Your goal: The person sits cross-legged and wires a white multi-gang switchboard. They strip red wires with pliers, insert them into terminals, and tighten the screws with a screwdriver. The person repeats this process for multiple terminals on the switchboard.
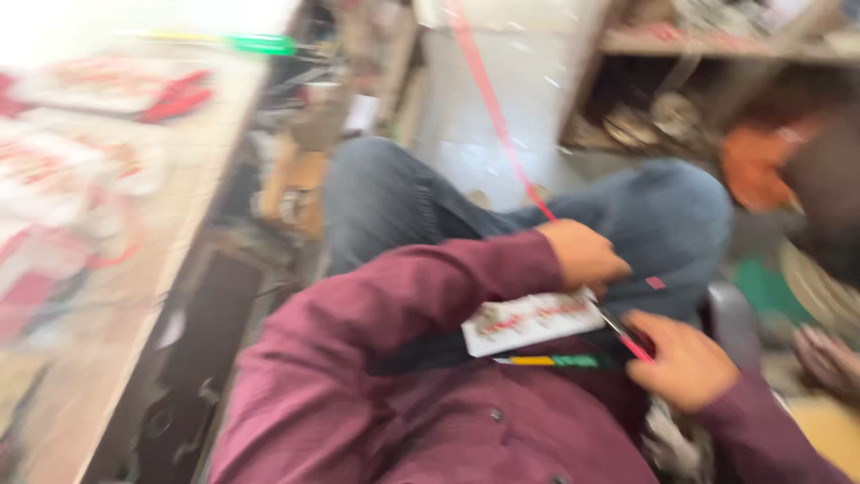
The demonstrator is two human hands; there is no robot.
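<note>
The picture is blurred by motion. My left hand (584,254) is closed over the top edge of a white printed card (528,321) lying on my lap. A thin red cord (491,99) runs from the top of the view down to that hand. My right hand (683,360) grips a small tool with a red handle (632,345), its metal tip reaching toward the card's right edge. A yellow and green pen-like tool (554,360) lies on my maroon shirt just below the card.
A workbench (193,179) runs along the left, with white and red packets (81,170) and a green-handled tool (255,43). Shelves (717,45) with clutter stand at the back right. Another person's hand (829,358) shows at the right edge.
</note>
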